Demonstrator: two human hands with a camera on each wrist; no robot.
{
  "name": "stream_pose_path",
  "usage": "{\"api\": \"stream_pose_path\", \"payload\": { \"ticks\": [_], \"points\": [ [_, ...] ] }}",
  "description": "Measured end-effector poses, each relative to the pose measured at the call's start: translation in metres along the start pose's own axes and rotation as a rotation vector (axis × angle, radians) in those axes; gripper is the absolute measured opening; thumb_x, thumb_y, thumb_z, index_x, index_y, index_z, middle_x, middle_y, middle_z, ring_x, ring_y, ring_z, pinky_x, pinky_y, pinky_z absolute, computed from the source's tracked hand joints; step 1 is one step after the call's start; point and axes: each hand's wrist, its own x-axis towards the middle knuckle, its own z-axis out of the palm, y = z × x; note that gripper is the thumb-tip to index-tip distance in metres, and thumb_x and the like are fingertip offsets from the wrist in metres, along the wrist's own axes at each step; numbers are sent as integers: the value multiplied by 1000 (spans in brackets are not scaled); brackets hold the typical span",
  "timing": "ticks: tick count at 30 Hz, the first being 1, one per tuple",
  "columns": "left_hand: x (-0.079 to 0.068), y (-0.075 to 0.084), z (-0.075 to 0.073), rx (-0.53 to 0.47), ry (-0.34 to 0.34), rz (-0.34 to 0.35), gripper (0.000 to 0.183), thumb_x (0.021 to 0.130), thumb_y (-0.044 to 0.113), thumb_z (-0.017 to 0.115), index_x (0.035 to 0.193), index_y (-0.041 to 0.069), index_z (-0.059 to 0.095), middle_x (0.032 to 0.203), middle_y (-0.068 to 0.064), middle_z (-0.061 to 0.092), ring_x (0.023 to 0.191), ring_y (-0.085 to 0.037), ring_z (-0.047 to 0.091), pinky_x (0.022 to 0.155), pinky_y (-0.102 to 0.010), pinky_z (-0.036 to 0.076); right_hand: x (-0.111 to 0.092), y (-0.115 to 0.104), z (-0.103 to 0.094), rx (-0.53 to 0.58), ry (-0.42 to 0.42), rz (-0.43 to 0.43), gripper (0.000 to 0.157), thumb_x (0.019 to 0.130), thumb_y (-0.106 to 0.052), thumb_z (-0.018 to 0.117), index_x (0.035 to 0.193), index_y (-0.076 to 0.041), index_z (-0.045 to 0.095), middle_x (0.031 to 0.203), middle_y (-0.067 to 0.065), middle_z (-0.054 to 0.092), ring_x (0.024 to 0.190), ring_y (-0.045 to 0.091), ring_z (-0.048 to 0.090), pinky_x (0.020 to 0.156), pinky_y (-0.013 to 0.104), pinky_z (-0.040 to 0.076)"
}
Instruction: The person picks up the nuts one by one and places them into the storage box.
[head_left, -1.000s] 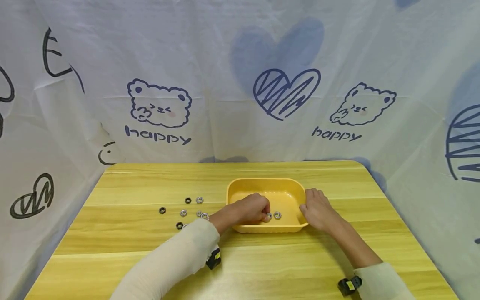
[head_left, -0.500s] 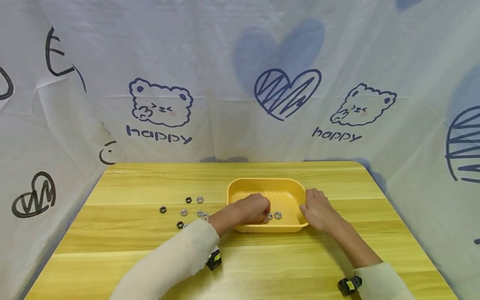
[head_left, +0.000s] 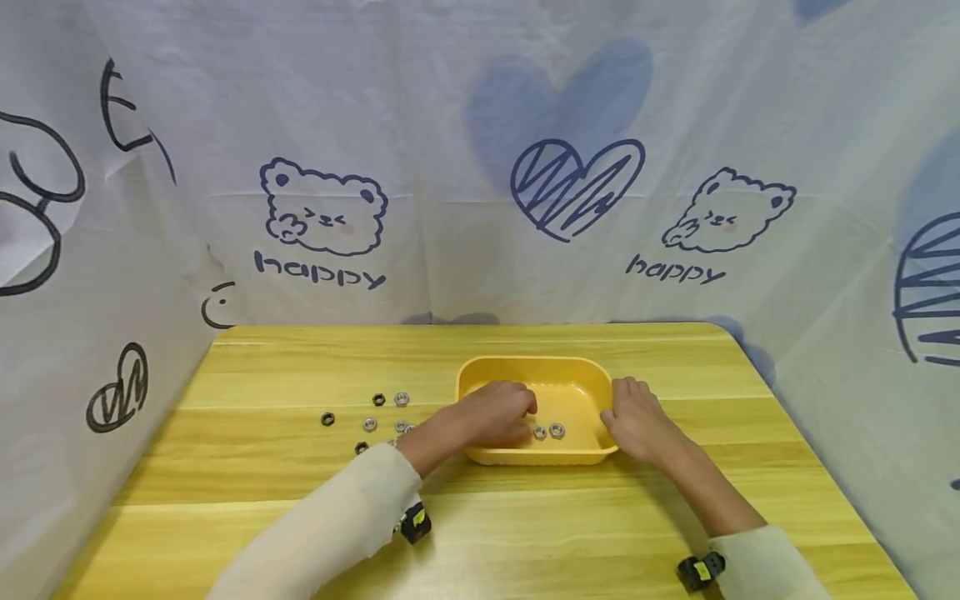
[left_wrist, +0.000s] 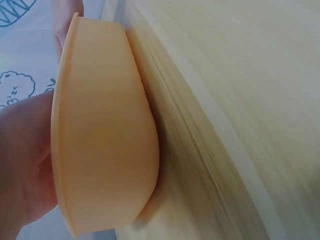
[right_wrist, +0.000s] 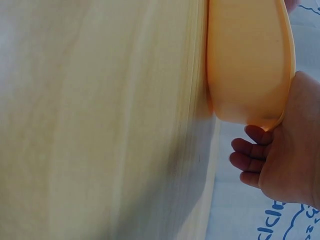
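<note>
Two silver hex nuts (head_left: 557, 430) lie on the floor of a yellow plastic tray (head_left: 540, 457) standing on the table. My left hand (head_left: 497, 412) reaches over the tray's left side, its fingers bent loosely just left of the nuts and apart from them. Nothing shows between those fingers, though the tray wall hides them in the left wrist view. At the tray's right end, my right hand (head_left: 637, 418) holds the rim, thumb on the inner side. In the right wrist view its fingers (right_wrist: 250, 155) curl beside the tray's outer corner.
Left of the tray, several loose nuts are scattered on the wooden table (head_left: 540, 533), among them a black nut (head_left: 327, 418) and a silver nut (head_left: 370, 424). My left forearm partly covers some. A printed cloth (head_left: 450, 167) hangs behind the table.
My left hand has let go of a silver nut in the tray and drawn slightly left and up from it. The right hand keeps its place on the rim.
</note>
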Motion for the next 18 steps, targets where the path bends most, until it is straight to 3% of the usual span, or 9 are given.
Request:
{"api": "stream_pose_path", "payload": {
  "ticks": [2, 18],
  "points": [
    [-3, 0, -4, -2, 0, 0, 29, 97, 22, 68, 121, 7, 74, 120, -5, 75, 111, -19, 71, 96, -30, 57, 0, 0, -1, 0, -3, -2, 42, 102, -16, 45, 129, 17, 44, 116, 27, 51, 104, 38, 46, 89, 51, 41],
    [-22, -8, -8, 87, 147, 62, 25, 99, 26, 69, 115, 8, 74, 111, -3, 75, 103, -18, 69, 96, -32, 55, 1, 0, -4, 2, -26, 13, 47, 103, -18, 43, 134, 17, 42, 122, 29, 51, 108, 39, 45, 91, 53, 41]
  ]
}}
